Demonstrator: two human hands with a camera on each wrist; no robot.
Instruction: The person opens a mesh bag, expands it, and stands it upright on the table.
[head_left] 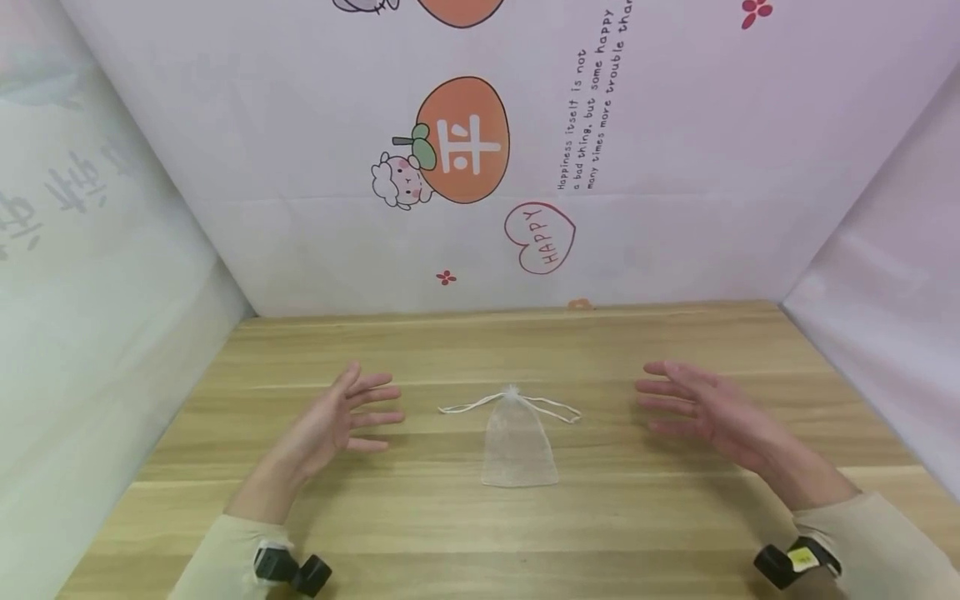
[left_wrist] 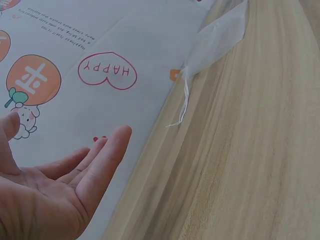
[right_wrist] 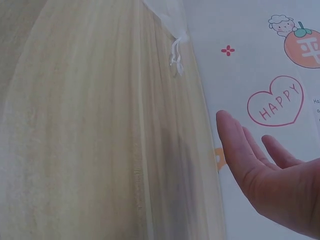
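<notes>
A sheer white drawstring pouch lies flat on the wooden table, its gathered neck toward the back and its white cords spread to both sides. To its left, my left hand is held with fingers spread and relaxed, touching nothing. On the other side, my right hand has its fingers extended toward the pouch, apart from it and holding nothing. In the left wrist view the pouch is at the top, beyond the left hand. The right wrist view shows part of the pouch and the right hand.
The wooden table meets a white printed backdrop along its back edge. White cloth hangs at the left and right sides. Each sleeved wrist carries a small black device, one at the left and one at the right.
</notes>
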